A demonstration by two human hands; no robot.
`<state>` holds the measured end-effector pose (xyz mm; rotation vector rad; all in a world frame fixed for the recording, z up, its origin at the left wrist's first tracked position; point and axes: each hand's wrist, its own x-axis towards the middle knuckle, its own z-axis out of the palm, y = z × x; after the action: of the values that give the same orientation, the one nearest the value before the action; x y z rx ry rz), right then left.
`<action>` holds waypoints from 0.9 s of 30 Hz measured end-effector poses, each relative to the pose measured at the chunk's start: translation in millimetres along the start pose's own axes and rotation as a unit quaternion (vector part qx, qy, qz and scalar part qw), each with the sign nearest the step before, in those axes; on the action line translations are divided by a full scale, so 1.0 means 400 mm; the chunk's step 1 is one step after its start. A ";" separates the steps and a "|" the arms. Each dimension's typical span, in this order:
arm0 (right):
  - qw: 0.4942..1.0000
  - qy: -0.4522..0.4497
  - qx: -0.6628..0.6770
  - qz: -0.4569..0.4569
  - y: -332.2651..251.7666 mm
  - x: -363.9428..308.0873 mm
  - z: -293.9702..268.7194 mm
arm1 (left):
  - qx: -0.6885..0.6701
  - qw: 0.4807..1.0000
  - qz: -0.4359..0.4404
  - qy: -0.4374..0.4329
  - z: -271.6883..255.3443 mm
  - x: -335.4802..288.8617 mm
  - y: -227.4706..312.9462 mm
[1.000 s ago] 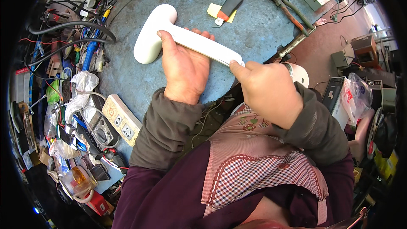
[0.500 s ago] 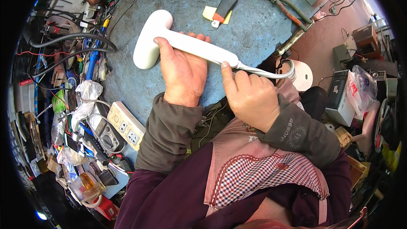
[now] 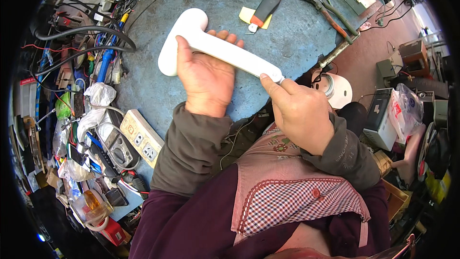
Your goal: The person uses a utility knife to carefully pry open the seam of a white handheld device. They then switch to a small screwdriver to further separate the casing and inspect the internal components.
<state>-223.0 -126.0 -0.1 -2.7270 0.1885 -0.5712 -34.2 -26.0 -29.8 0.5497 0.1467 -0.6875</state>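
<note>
A white T-shaped handheld appliance [image 3: 239,57] lies slanted over the bench, its rounded head at the upper left. My left hand [image 3: 208,79] is palm up beneath the handle near the head. Its fingers reach under and past the far side; its thumb stands against the head. At the other end of the handle is my right hand [image 3: 304,108], index finger touching a small round spot and the other fingers curled at the cord end. That hand covers where the cord leaves the handle. A loop of grey-white cord [image 3: 328,85] shows beyond it.
On the blue bench top [image 3: 143,57] lie a grey-and-red-handled blade tool [image 3: 268,7] and pliers [image 3: 330,17]. A power strip [image 3: 141,136], a multimeter [image 3: 117,151] and tangled wires crowd the left. Boxes and a plastic bag [image 3: 405,110] stand at the right.
My right hand has moved slightly right and down and now covers the cord's exit. The appliance has shifted slightly right in view, along with the bench.
</note>
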 end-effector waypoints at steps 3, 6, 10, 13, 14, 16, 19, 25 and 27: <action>1.000 -0.004 0.000 0.009 0.000 0.000 -0.008 | -0.022 0.999 -0.026 -0.021 -0.005 0.013 0.013; 1.000 -0.002 -0.009 0.021 0.004 0.003 -0.014 | -0.041 0.997 -0.044 -0.048 -0.022 0.027 0.019; 1.000 -0.006 -0.026 -0.009 0.021 0.008 -0.020 | -0.035 0.997 -0.040 -0.050 -0.020 0.027 0.018; 1.000 -0.007 -0.024 -0.007 0.021 0.007 -0.021 | -0.037 0.997 -0.041 -0.046 -0.019 0.026 0.018; 1.000 -0.008 -0.025 -0.007 0.020 0.008 -0.023 | -0.043 0.996 -0.047 -0.063 -0.025 0.029 0.019; 0.999 -0.012 -0.028 -0.009 0.017 0.011 -0.028 | -0.056 0.992 -0.058 -0.095 -0.043 0.035 0.022; 1.000 -0.003 -0.009 -0.010 0.020 0.007 -0.019 | -0.052 0.993 -0.054 -0.096 -0.045 0.036 0.021; 1.000 -0.012 -0.017 -0.001 0.013 0.004 -0.015 | -0.050 0.993 -0.052 -0.089 -0.043 0.034 0.022; 1.000 -0.013 -0.009 0.009 0.007 -0.002 -0.028 | -0.063 0.991 -0.064 -0.099 -0.050 0.036 0.024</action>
<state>-228.6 -132.0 8.2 -2.7459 0.2141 -0.5323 -16.1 -17.5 -47.2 0.3498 0.0393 -0.8466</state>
